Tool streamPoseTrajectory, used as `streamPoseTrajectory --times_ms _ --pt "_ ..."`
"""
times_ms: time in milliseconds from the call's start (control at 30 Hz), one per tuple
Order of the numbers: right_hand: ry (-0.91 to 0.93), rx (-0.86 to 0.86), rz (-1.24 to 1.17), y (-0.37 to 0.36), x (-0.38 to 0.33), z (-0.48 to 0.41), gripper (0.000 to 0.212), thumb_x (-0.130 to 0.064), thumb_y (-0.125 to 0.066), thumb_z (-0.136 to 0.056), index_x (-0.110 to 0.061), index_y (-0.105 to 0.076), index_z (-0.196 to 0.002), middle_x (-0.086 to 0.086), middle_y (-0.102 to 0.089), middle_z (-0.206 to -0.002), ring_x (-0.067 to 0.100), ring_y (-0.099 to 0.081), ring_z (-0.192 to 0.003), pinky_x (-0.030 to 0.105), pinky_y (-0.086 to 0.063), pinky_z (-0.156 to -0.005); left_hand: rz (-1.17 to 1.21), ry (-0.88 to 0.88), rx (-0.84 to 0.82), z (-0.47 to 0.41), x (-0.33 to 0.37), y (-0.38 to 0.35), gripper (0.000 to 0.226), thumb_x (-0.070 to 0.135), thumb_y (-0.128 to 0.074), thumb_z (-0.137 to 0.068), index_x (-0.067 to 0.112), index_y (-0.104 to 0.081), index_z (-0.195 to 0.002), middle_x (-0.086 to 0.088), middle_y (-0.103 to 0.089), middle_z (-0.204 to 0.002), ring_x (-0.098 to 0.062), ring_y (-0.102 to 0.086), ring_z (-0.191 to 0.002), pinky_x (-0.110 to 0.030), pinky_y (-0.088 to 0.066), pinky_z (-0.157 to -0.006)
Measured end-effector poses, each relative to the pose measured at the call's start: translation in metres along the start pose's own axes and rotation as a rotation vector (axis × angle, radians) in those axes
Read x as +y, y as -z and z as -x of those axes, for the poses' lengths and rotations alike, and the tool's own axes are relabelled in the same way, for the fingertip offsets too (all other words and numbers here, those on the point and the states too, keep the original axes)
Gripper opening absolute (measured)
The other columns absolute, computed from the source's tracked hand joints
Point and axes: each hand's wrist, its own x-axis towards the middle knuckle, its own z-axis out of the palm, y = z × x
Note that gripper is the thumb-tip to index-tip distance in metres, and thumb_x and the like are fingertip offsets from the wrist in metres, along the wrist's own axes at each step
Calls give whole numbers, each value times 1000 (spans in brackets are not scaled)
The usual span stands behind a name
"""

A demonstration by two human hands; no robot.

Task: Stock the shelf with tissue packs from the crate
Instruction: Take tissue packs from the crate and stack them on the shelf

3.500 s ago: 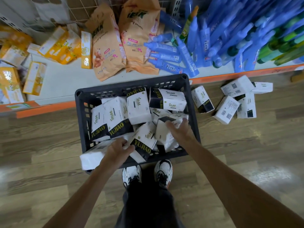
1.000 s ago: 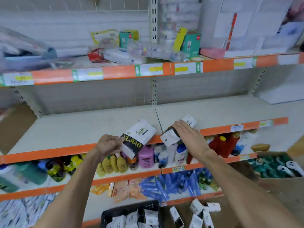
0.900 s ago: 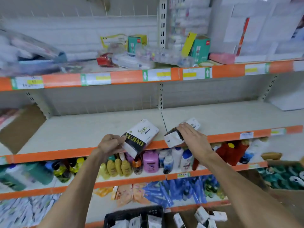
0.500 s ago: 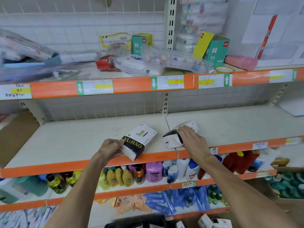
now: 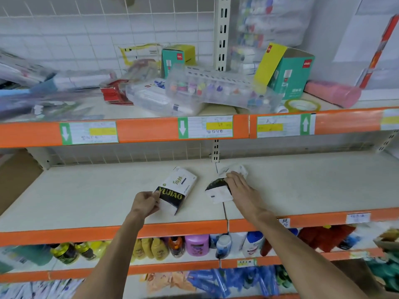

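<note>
Left hand (image 5: 144, 203) grips "YUJIAO" tissue pack (image 5: 176, 189).

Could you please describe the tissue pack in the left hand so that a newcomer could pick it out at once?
Find the bare cream shelf under the cluttered top shelf. Two tissue packs lie near its middle seam. The one meant is the left pack, pinched at its near corner by the left hand; unlike the right pack under the right hand, it shows yellow "YUJIAO" lettering on a black band.

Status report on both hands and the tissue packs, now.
Left hand grips the YUJIAO pack on the bare shelf. Right hand flat on second pack, also down. Nothing in the way.
</note>
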Motion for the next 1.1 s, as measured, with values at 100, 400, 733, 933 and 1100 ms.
streamPoseTrajectory --times_ms 100,400,733,933,1100 --pt "91 -69 -21 -8 8 -11 72 16 -62 -73 -8 -39 -137 7 -31 -150 21 -17 -147 38 -52 -94 -275 -111 54 -4 -6 -5 27 20 -53 -97 1 -68 -85 -14 -64 -84 -29 -59 -82 -40 -53 -86" --pt "-104 -141 -211 -4 20 9 39 -30 -59 -91 -13 -36 -117 4 -38 -124 18 -44 -108 29 -43 -67 -873 -728 -134 3 -15 -16 49 7 -57 -90 22 -51 -136 -9 -42 -143 -34 -46 -123 -45 -41 -105" --pt "-156 -127 -252 -3 40 15 41 -4 -59 -90 -18 -40 -123 -2 -43 -134 14 -43 -121 30 -48 -81 -1116 -584 -125 36 -5 -49 64 22 -58 -88 27 -31 -146 -3 -30 -140 -27 -47 -121 -40 -47 -97" --pt "-169 -129 -303 3 34 9 31 -10 -64 -88 -17 -42 -107 -1 -49 -121 17 -50 -105 30 -45 -75 -1151 -617 -61 35 -8 -56 67 3 -51 -88 28 -31 -146 -4 -31 -141 -28 -47 -118 -41 -51 -92" --pt "-76 -142 -501 -6 3 1 42 -28 -70 -85 -20 -50 -121 -6 -49 -125 11 -50 -112 26 -43 -83 -1247 -598 103 18 0 -29 68 -4 -44 -83 35 -40 -139 8 -40 -144 -22 -33 -132 -40 -42 -98"
